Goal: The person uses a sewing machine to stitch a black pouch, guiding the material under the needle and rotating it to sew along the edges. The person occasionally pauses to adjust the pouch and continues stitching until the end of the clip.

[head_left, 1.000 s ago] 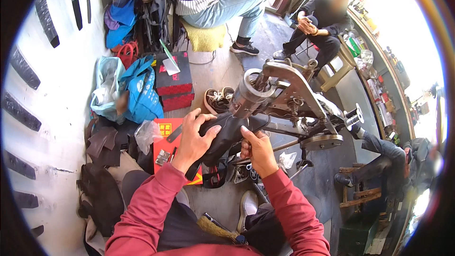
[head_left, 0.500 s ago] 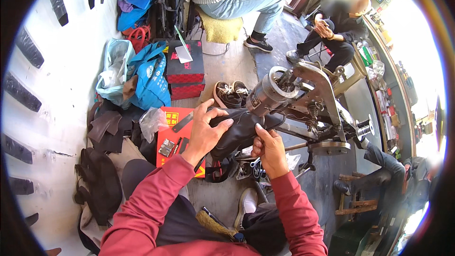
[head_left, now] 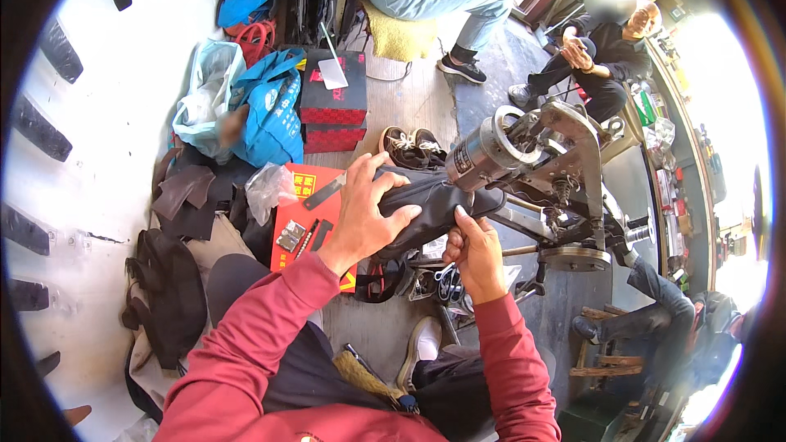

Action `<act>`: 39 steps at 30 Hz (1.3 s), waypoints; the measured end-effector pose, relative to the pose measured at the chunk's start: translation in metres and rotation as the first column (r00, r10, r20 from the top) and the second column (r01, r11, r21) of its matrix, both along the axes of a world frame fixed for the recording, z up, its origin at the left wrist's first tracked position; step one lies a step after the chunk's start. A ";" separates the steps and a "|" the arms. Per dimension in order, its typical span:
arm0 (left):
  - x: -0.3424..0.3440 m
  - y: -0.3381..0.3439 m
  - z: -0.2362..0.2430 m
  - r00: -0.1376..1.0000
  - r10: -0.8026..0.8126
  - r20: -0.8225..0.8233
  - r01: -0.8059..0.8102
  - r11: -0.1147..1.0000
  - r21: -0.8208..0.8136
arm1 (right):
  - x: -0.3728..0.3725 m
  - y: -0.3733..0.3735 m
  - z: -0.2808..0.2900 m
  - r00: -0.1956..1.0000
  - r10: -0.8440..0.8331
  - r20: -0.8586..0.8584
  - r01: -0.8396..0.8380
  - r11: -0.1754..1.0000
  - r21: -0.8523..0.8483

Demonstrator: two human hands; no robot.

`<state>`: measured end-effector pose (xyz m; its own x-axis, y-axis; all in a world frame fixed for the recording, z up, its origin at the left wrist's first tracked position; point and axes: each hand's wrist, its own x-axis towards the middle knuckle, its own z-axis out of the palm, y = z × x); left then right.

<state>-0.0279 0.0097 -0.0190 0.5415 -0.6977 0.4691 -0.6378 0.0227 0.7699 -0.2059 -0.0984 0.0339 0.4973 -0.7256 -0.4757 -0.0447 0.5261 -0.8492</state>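
A black leather piece (head_left: 424, 211), whose full shape I cannot make out, lies beneath the cylindrical metal head of a shoe-patching sewing machine (head_left: 479, 155). On its left part rests my left hand (head_left: 364, 211), fingers stretched and spread, with the thumb apart from them. My right hand (head_left: 476, 255) pinches the near edge of the leather just right of the machine's head, thumb on top and the other fingers curled below. The needle point is hard to see where the head meets the leather.
A red sheet (head_left: 286, 217) with small tools lies left of the machine. Beyond it are dark sneakers (head_left: 409, 147), stacked shoe boxes (head_left: 334, 102) and a blue bag (head_left: 270, 119). A handwheel (head_left: 575, 258) sits at the machine's lower right. Several people sit around, one (head_left: 602, 61) at the far right.
My left hand has spread its fingers wider over the leather. My right hand keeps its pinch on the edge. The whole view has shifted a little, moving the machine rightward in the picture.
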 end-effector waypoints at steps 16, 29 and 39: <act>0.004 -0.008 -0.002 0.995 0.018 -0.098 -0.018 1.000 0.003 | 0.001 0.000 -0.004 1.000 0.001 -0.001 -0.001 1.000 0.005; 0.005 -0.019 -0.004 0.981 0.028 -0.191 -0.030 0.999 -0.012 | -0.005 0.000 -0.006 0.999 0.016 0.029 -0.015 1.000 -0.015; 0.008 -0.019 0.001 0.966 0.008 -0.257 -0.004 1.000 0.015 | -0.032 -0.010 0.013 0.892 -0.084 -0.445 -0.260 0.710 -0.655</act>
